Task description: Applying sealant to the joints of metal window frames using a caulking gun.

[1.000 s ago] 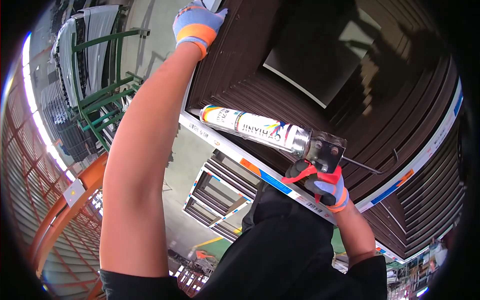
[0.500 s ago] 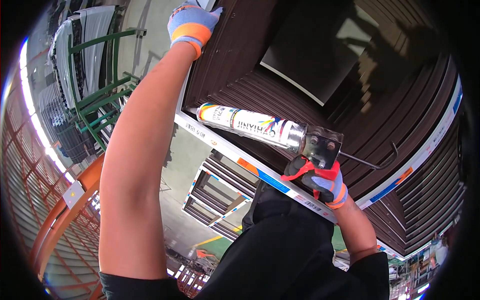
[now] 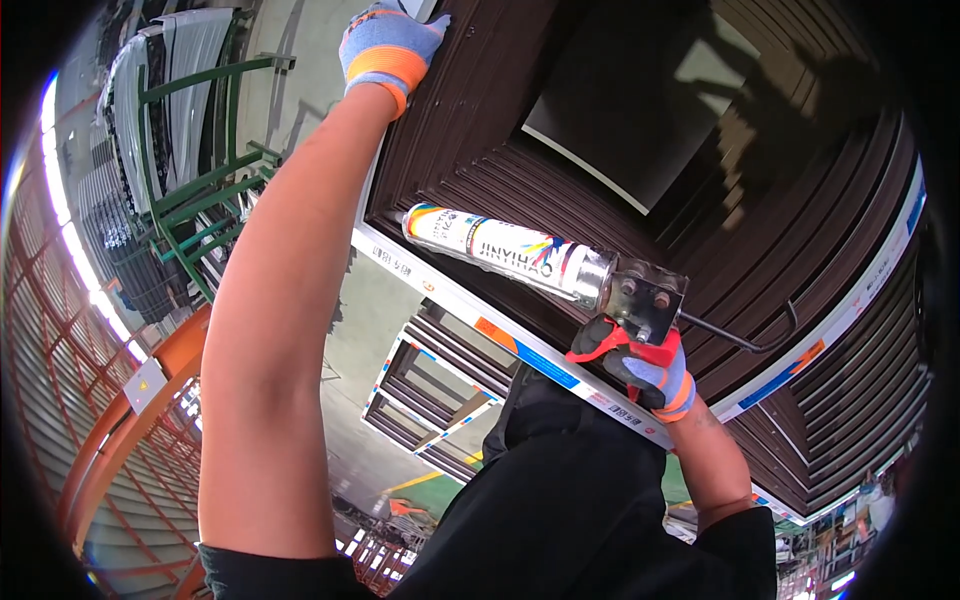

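My right hand (image 3: 645, 375), in a blue, orange and black glove, is closed around the red handle and trigger of a caulking gun (image 3: 655, 295). The gun carries a white sealant tube (image 3: 505, 250) with coloured print, and its bent black rod sticks out to the right. The nozzle points left, into the near-left inner corner of a dark brown window frame (image 3: 470, 110); its very tip is hard to make out. At the far left, my gloved left hand (image 3: 393, 45) is wrapped over the frame's outer edge, the thumb resting on the brown face.
More brown frames lie stacked beneath the top one, edged with white protective tape (image 3: 450, 300). Beyond the near edge, smaller frames (image 3: 435, 380) rest on the floor. Green metal racks (image 3: 215, 190) stand left, with an orange beam (image 3: 135, 420) nearer me.
The caulking gun and my right hand have shifted slightly to the right and toward me, the nozzle still near the same corner. My left hand keeps its grip on the frame edge.
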`<state>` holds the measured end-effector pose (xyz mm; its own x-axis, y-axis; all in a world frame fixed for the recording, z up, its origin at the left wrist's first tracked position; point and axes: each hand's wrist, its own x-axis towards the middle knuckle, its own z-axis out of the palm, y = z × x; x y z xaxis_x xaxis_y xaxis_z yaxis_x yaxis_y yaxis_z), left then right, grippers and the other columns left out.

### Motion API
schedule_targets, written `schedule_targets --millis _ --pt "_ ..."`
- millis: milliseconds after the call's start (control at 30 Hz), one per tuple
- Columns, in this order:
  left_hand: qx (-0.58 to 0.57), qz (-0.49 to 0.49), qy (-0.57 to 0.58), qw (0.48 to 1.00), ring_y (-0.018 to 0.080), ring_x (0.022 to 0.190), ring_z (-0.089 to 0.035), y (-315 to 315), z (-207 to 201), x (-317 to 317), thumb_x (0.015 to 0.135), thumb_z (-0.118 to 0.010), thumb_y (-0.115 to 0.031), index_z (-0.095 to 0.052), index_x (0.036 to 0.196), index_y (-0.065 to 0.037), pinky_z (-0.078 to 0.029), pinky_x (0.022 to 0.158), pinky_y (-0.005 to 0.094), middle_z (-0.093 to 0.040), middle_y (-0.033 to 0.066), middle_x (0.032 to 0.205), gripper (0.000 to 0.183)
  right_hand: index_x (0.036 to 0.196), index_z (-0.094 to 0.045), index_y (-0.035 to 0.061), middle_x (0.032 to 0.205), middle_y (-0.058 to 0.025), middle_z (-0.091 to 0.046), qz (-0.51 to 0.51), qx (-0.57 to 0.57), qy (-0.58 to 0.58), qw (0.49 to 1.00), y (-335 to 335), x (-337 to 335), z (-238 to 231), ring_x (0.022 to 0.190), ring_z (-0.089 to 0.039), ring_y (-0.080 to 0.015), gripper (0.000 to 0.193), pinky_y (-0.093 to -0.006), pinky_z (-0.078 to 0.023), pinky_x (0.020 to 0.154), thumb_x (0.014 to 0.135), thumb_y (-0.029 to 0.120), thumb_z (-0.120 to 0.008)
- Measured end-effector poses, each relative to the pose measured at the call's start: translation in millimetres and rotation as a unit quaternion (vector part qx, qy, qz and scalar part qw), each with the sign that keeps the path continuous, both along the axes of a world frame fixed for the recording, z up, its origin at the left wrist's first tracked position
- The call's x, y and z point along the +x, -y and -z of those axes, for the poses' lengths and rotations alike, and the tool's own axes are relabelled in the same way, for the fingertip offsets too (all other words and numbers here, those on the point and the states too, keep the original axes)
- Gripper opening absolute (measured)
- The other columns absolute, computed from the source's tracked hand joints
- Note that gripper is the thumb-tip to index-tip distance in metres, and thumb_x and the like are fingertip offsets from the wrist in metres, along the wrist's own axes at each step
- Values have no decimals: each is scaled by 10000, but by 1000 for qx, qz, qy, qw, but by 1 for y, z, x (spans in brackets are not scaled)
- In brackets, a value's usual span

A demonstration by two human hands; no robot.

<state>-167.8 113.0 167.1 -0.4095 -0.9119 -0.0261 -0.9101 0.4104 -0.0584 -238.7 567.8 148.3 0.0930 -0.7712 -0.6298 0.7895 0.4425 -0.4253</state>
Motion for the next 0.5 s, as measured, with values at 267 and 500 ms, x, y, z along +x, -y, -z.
schedule_targets --millis 267,500 --pt "-14 2 9 1000 398 1024 -718 -1 3 1 795 -793 -477 -700 1149 1 -560 929 457 -733 264 1066 601 1307 -614 -38 1152 -139 -727 13 -22 28 999 19 -5 -17 1075 -708 -240 533 -379 -540 1008 813 80 -777" --pt "-15 5 9 1000 403 1017 -718 2 3 1 801 -788 -481 -687 1172 6 -559 928 456 -733 266 1064 621 1308 -622 -32 1133 -131 -731 24 -35 13 999 22 -2 -16 1047 -708 -229 540 -372 -541 990 801 77 -775"
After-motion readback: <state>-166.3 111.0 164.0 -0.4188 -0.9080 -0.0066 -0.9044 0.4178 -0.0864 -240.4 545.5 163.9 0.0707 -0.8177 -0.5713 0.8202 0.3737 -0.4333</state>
